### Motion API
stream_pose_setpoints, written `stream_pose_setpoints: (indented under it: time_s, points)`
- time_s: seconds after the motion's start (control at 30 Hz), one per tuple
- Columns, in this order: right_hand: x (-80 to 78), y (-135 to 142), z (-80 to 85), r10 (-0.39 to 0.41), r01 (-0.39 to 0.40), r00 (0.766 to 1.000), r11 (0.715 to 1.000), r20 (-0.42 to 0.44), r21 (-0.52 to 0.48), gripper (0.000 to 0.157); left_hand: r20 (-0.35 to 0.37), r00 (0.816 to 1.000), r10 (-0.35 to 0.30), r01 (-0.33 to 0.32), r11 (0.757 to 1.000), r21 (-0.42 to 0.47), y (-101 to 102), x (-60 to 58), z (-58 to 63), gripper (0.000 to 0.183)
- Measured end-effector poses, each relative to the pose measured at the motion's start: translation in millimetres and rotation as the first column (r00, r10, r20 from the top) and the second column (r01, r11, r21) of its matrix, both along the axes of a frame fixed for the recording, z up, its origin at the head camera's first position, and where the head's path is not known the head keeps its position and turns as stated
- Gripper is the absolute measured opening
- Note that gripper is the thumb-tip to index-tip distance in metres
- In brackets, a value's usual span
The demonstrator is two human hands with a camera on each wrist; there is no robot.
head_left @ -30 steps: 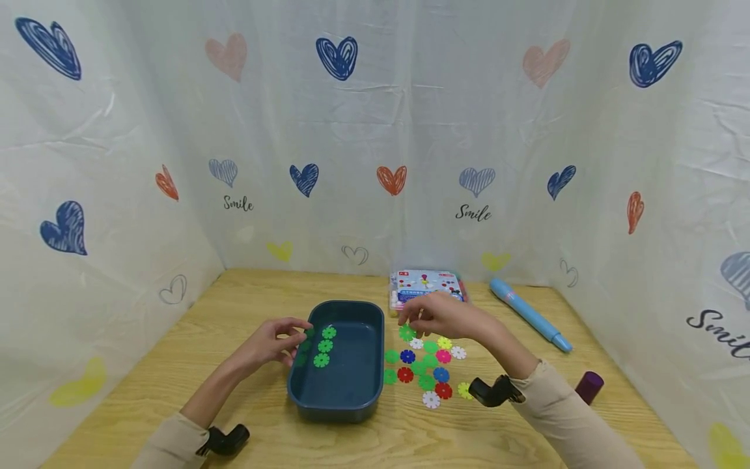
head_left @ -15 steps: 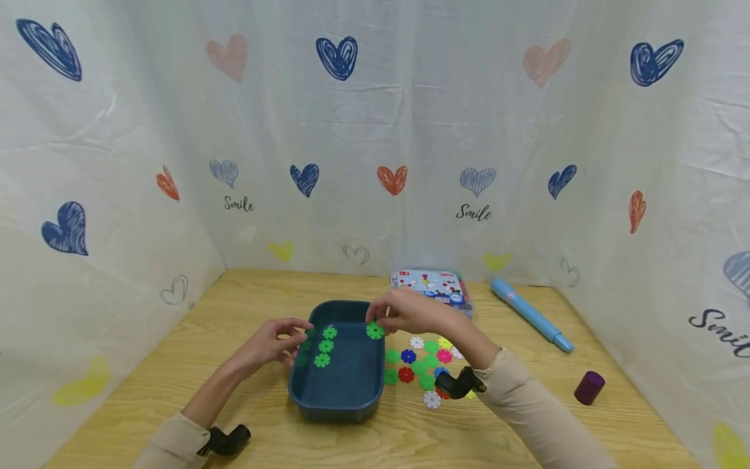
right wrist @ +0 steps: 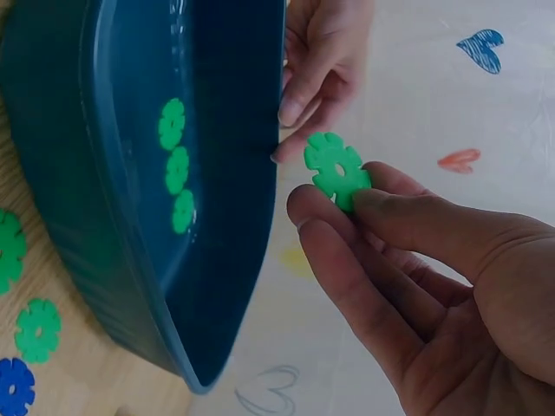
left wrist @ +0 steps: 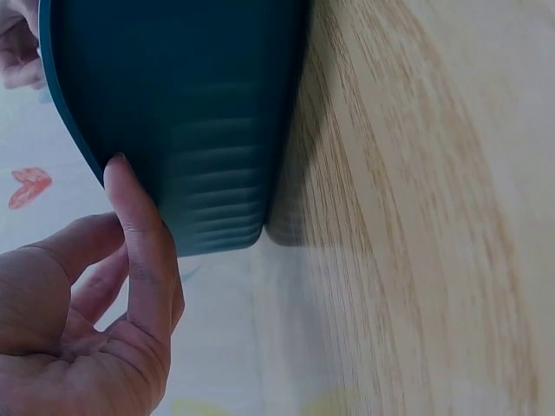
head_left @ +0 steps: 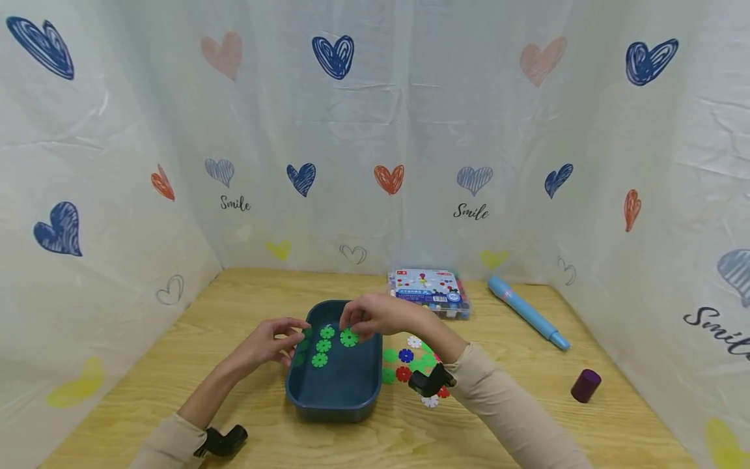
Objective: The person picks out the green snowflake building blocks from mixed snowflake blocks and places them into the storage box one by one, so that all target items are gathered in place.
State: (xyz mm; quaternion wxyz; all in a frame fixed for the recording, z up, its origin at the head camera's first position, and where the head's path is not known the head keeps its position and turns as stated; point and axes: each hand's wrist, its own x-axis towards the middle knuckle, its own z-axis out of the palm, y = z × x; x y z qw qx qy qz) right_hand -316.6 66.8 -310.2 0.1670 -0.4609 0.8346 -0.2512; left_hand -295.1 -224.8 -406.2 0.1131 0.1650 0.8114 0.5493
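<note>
My right hand (head_left: 379,314) holds a green snowflake disc (right wrist: 327,163) pinched between thumb and fingers, over the inside of a dark blue plastic tub (head_left: 346,385). Three smaller-looking green discs (right wrist: 177,170) are lined up in a row inside the tub, toward its left side. At the tub's left rim is my left hand (head_left: 271,344), with its fingertips gripping the edge (left wrist: 97,170). To the right of the tub, loose discs (head_left: 405,355) in green, blue, red and white lie on the wooden table, partly hidden by my right arm.
Behind the discs sits a clear box (head_left: 430,293) with a printed label. A light blue pen-shaped object (head_left: 527,312) lies at the back right, and a dark purple cylinder (head_left: 586,385) nearer the front. Heart-patterned curtains (head_left: 375,130) enclose the table's sides and back.
My right hand has carried the green disc left, from above the loose discs across the tub's right rim to over its inside. The left hand has stayed at the left rim.
</note>
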Motion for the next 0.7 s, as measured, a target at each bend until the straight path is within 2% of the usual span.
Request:
stream_pose_setpoints:
  time_s: [0.47, 0.7]
  points:
    - [-19.1, -29, -11.2, -0.031, 0.029, 0.999, 0.998, 0.026, 0.054, 0.021, -0.003, 1.000, -0.002, 0.002, 1.000, 0.001, -1, 0.9, -1.0, 0.044]
    - [-28.6, -37, -26.6, -0.071, 0.069, 0.991, 0.997, 0.110, 0.021, 0.018, -0.011, 1.000, 0.003, -0.003, 1.000, -0.006, 0, 2.1, -1.0, 0.045]
